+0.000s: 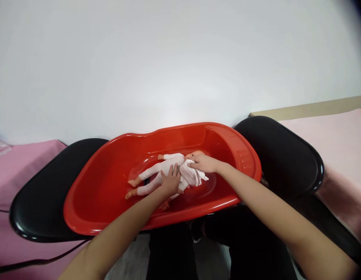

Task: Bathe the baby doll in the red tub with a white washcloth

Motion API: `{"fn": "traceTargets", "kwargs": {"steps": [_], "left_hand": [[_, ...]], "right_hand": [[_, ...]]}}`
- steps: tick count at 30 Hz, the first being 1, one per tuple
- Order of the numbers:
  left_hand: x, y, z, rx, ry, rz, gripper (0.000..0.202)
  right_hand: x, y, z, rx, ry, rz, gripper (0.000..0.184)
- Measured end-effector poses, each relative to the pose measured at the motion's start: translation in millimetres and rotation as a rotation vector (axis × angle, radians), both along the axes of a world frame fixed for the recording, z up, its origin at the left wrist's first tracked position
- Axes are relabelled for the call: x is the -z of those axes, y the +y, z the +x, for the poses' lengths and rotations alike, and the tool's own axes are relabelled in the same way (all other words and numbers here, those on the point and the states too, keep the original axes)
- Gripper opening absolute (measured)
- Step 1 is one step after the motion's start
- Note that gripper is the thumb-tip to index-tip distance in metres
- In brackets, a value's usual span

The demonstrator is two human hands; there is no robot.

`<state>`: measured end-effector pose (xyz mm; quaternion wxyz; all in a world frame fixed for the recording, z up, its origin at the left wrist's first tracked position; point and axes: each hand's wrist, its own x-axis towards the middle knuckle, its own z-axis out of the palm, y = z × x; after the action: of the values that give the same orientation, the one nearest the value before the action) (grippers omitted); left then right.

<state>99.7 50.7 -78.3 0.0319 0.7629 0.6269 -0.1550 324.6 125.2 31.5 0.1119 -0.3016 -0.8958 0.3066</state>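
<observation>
A baby doll (155,171) in a pale pink suit lies in a red plastic tub (107,186), feet to the left and head to the right. My left hand (170,181) rests flat on the doll's middle, fingers spread. My right hand (203,163) presses a folded white cloth (192,177) against the doll's head and chest, fingers closed over it. The doll's head is mostly hidden under that hand and the cloth.
The tub rests across two black chairs, one at the left (46,198) and one at the right (282,159). Pink covered surfaces lie at far left (20,163) and far right (338,140). A dark cable (37,261) runs along the lower left. A white wall is behind.
</observation>
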Motion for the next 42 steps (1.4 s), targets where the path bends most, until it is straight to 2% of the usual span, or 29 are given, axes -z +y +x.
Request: {"fn": "traceTargets", "kwargs": {"steps": [4,11,17,25,30,35,42], "left_hand": [[4.2,1,-15,0.06,0.042,0.061,0.118],[8.3,8,-38,0.137,0.001,0.121,0.115],[11.3,9,-52,0.15,-0.109,0.164,0.104],[9.4,16,-86,0.123,-0.347,0.22,0.08],[14.9,24,-95,0.209,-0.186,0.214,0.086],[20.0,28,-95,0.156,-0.089,0.225,0.094],[13.4,30,-89,0.177,-0.113,0.299,0.079]], "right_hand": [[0.1,-4,-3,-0.006,-0.138,-0.003,0.032],[6.1,1,-6,-0.014,-0.203,-0.044,0.032],[13.3,4,-3,-0.019,-0.227,-0.09,0.038],[9.8,-1,-7,-0.001,-0.292,-0.157,0.041],[11.3,0,-9,-0.024,-0.321,-0.153,0.042],[18.1,4,-7,-0.048,-0.291,-0.143,0.037],[24.0,7,-6,-0.05,-0.309,-0.135,0.038]]}}
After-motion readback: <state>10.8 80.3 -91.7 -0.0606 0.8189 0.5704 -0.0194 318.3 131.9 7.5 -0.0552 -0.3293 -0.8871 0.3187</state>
